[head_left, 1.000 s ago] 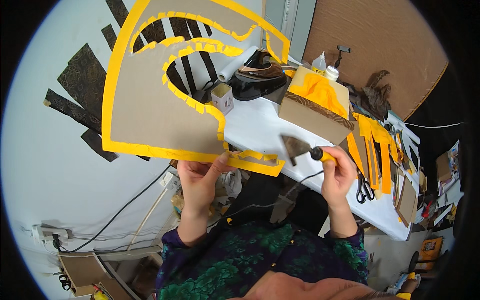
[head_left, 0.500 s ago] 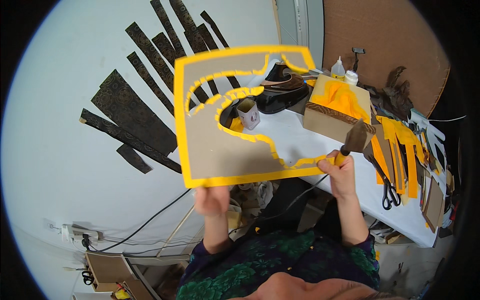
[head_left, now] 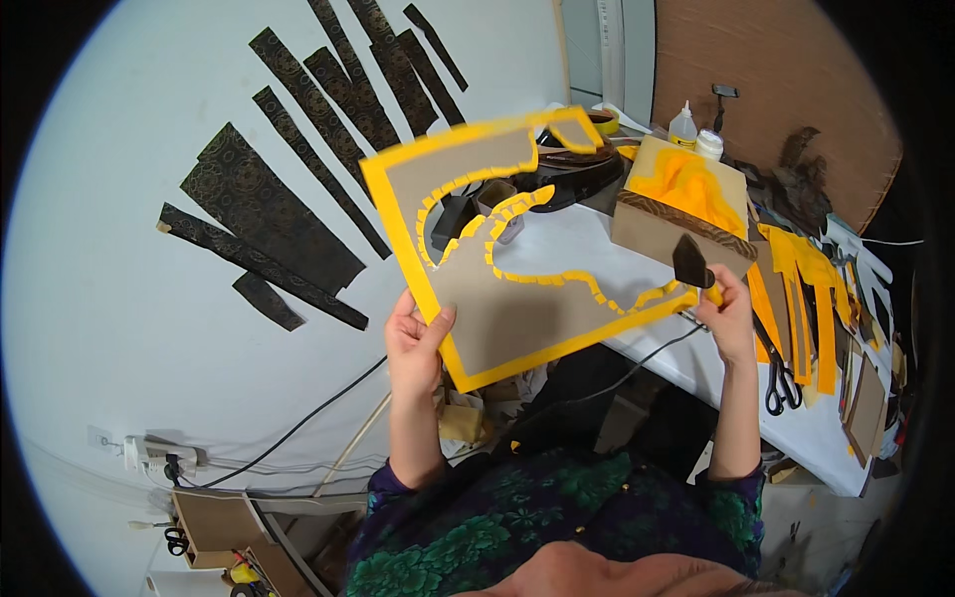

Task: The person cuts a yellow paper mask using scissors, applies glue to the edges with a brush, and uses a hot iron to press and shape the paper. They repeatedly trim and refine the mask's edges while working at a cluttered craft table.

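Observation:
A flat grey-tan board (head_left: pixel 547 323) with yellow strips along its edges is held up above the table. Snipped yellow tabs line its curved cut-out. My left hand (head_left: pixel 416 343) grips the board's lower left side, thumb on the face and fingers behind. My right hand (head_left: pixel 731 313) is closed at the board's right corner and also holds a small hand iron (head_left: pixel 688 261) with a dark, pointed flat head and yellow handle. The iron's head points up, and a black cord trails from near that hand. Some right-hand fingers are hidden.
Behind the board, a dark clothes iron (head_left: pixel 587 174) and an open-topped container (head_left: pixel 505 224) stand on the white-covered table (head_left: pixel 652 348). Further right are a box with yellow cloth (head_left: pixel 686 184), black scissors (head_left: pixel 781 388) and yellow strips (head_left: pixel 826 338). Dark patterned pieces (head_left: pixel 249 199) lie along the left.
The board has shifted right and tilted, its right end now higher than its lower left corner. My left hand has moved from the bottom edge to the left side; my right hand moved right.

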Demonstrator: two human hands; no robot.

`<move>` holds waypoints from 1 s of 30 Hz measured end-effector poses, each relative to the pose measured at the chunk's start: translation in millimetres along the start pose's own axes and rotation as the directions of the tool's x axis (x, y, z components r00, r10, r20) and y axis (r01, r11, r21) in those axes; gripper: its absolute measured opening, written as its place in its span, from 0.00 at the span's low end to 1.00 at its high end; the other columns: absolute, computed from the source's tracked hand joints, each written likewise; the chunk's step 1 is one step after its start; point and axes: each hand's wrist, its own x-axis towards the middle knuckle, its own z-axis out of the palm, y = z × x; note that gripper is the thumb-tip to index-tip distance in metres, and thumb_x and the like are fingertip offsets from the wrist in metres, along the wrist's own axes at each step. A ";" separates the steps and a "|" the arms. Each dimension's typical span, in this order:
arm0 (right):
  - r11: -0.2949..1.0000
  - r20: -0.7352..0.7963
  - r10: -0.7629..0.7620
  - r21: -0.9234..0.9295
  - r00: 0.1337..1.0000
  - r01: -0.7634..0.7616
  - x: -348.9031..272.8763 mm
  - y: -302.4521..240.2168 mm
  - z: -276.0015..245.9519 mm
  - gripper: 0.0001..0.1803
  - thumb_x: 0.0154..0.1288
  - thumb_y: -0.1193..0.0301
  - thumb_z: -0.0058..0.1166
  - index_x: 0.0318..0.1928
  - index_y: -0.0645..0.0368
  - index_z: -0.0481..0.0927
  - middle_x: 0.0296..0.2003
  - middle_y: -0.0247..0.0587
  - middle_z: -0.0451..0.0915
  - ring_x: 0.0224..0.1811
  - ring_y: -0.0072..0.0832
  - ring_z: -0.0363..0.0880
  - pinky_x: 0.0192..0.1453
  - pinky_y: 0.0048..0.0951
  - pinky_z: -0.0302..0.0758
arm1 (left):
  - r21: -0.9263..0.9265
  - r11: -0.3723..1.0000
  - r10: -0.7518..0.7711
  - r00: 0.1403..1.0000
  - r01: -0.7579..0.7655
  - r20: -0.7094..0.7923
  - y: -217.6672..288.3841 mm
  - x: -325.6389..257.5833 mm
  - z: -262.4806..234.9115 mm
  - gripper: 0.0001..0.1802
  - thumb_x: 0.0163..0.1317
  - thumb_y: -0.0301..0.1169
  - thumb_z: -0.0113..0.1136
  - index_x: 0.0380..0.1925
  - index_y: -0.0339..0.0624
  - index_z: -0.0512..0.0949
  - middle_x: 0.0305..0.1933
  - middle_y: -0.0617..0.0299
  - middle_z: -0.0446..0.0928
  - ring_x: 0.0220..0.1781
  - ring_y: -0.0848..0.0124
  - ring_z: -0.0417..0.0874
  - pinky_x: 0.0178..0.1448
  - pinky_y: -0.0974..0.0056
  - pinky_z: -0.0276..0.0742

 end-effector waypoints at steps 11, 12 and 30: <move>0.556 0.112 -0.643 -0.612 0.758 0.562 -27.5 -108.5 72.2 0.13 0.48 0.76 0.72 0.37 0.62 0.85 0.28 0.39 0.82 0.25 0.27 0.76 0.26 0.23 0.69 | 0.737 0.500 0.651 0.759 -0.454 0.027 -20.6 -7.5 25.6 0.07 0.65 0.19 0.60 0.42 0.28 0.80 0.31 0.60 0.83 0.25 0.80 0.77 0.30 0.77 0.68; 0.512 0.138 -0.677 -0.616 0.723 0.598 -28.4 -114.2 77.7 0.15 0.45 0.76 0.74 0.36 0.62 0.86 0.28 0.41 0.82 0.24 0.30 0.76 0.26 0.24 0.69 | 0.756 0.405 0.712 0.696 -0.514 0.093 -19.0 -3.1 30.0 0.08 0.63 0.18 0.60 0.43 0.28 0.80 0.35 0.55 0.85 0.28 0.75 0.82 0.32 0.75 0.73; 0.480 -0.063 -0.813 -0.637 0.579 0.603 -44.9 -48.6 94.4 0.13 0.52 0.74 0.66 0.37 0.70 0.83 0.32 0.48 0.83 0.29 0.40 0.80 0.32 0.31 0.74 | 0.714 -0.009 0.809 0.415 -0.700 0.417 -8.7 -2.3 59.4 0.14 0.56 0.14 0.54 0.40 0.31 0.84 0.45 0.42 0.84 0.51 0.49 0.86 0.57 0.54 0.83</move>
